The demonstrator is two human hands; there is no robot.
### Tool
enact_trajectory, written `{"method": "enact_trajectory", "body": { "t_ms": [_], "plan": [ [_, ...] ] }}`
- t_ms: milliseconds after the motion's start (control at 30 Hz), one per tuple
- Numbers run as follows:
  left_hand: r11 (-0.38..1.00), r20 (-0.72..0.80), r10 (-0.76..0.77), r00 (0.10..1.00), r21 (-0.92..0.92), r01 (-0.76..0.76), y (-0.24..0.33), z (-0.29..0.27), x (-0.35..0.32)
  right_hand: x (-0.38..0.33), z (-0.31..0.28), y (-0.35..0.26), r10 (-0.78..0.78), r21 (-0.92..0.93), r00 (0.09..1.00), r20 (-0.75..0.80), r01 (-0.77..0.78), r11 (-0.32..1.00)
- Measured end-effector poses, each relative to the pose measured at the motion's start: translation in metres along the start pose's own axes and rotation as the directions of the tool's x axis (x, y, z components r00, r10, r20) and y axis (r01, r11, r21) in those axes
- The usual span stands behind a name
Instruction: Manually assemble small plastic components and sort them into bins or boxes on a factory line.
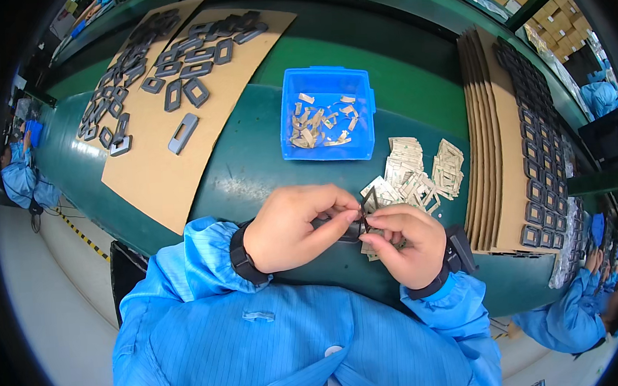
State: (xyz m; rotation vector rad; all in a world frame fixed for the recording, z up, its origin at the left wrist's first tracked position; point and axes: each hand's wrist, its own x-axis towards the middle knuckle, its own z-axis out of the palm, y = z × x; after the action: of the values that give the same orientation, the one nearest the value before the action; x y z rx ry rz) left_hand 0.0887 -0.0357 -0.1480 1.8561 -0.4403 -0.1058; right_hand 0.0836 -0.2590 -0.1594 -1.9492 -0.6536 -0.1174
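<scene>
Over the green bench (240, 172), the left hand (291, 229) and right hand (410, 242) meet, fingertips pinching a small dark part (364, 219) between them. It sits nearer the person than the blue bin (328, 153), beside cream slips (404, 160); gray frames (176, 144) lie on cardboard (154, 181) off left.

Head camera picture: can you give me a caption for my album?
Left hand and right hand pinch a small dark piece, a blue bin of scraps just beyond.
</scene>
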Motion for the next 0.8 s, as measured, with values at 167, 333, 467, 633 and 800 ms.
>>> {"method": "enact_trajectory", "body": {
  "t_ms": [167,333,467,633,800],
  "plan": [
    [0.985,0.052,0.12,0.991,0.117,-0.125,-0.003,-0.001,0.0,0.0,0.005,0.012,0.105,0.236,0.994,-0.008,-0.1,0.967],
    [0.976,0.091,0.133,0.987,0.163,-0.147,-0.003,0.0,-0.001,0.005,0.002,0.0,-0.038,-0.021,0.999,-0.008,0.038,0.999],
    [0.978,0.089,0.165,0.982,0.116,-0.174,-0.007,0.001,-0.005,0.001,0.008,0.001,-0.093,-0.079,0.995,-0.039,0.09,0.993],
    [0.973,0.079,0.215,0.973,0.067,-0.22,-0.015,0.006,-0.006,-0.001,0.007,0.004,-0.169,-0.129,0.985,-0.026,0.164,0.978],
    [0.955,0.023,0.287,0.958,0.073,-0.288,-0.016,0.01,-0.004,-0.003,-0.002,-0.002,0.021,0.054,0.998,0.066,-0.024,0.998]
  ]
}}
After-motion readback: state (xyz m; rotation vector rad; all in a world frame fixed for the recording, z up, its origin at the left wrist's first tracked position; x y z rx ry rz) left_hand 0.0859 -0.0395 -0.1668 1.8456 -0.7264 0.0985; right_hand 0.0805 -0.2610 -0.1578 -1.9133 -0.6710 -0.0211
